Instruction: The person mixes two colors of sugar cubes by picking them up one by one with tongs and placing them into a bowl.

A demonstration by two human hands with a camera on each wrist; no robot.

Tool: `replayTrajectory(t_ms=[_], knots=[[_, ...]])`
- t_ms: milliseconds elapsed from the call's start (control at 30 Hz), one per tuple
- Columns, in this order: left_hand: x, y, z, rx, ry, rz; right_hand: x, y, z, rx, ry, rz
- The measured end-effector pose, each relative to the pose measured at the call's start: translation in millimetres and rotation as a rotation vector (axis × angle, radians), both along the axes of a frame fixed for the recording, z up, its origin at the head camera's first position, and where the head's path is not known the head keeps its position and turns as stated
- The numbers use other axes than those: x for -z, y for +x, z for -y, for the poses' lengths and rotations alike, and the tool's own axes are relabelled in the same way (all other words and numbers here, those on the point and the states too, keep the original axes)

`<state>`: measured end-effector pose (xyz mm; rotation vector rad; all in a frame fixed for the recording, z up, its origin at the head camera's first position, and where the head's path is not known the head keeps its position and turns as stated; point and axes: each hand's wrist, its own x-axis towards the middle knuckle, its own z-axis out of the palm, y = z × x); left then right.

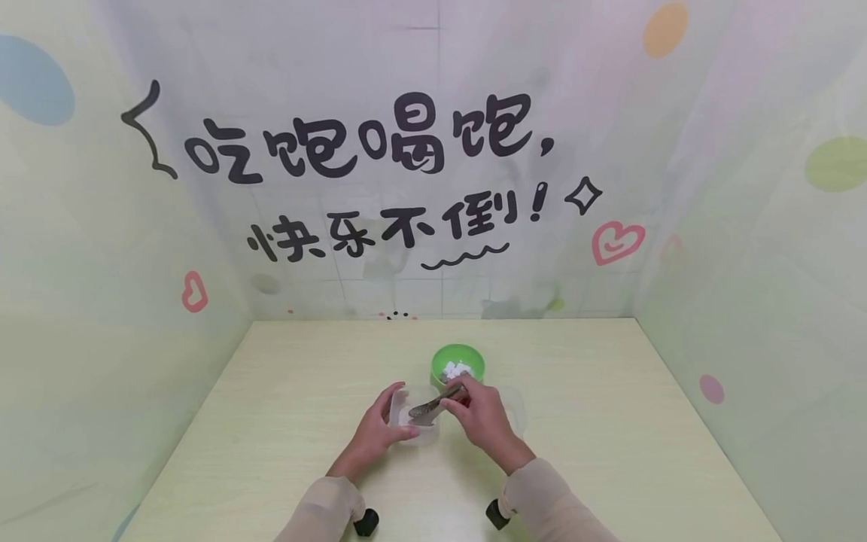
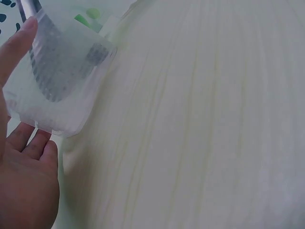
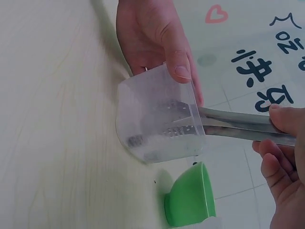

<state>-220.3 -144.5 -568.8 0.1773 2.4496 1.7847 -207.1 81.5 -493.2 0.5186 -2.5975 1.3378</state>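
Note:
My left hand [image 1: 374,435] grips a translucent plastic container [image 3: 143,102] by its side, thumb at the rim and the other fingers around the far side. The container's opening faces up. My right hand [image 1: 486,415] holds metal tongs [image 1: 428,407] by the handles, thumb on one arm and fingers on the other. The tongs' perforated ends [image 2: 50,67] are down inside the container and show through its wall. Just beyond the hands stands a green bowl [image 1: 442,355] with several white pieces [image 1: 455,369] in it.
A clear flat lid [image 1: 517,410] lies on the light wooden table [image 1: 325,361], partly hidden by the right hand. Printed cloth walls [image 1: 420,286] close in the table at the back and sides.

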Motion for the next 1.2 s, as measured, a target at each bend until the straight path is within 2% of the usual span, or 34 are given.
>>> replayTrajectory(t_ms=[333, 433, 633, 867, 1200], knots=[[-0.5, -1.1, -1, -0.006, 0.022, 0.029, -0.9, -1.5, -5, 0.077, -0.062, -0.098], [1.0, -2.0, 0, -0.001, 0.016, 0.017, -1.3, -1.9, -6, 0.101, -0.102, -0.131], [2.2, -2.2, 0, -0.002, -0.001, 0.009, -4.4, -3.7, -10, 0.129, -0.173, -0.189], [2.9, -2.8, 1, -0.002, 0.021, 0.017, -10.1, -6.6, -15, 0.149, -0.237, -0.257], [4.8, -4.5, 1, -0.015, 0.024, 0.035, -12.4, -13.1, -24, 0.216, -0.262, -0.349]])
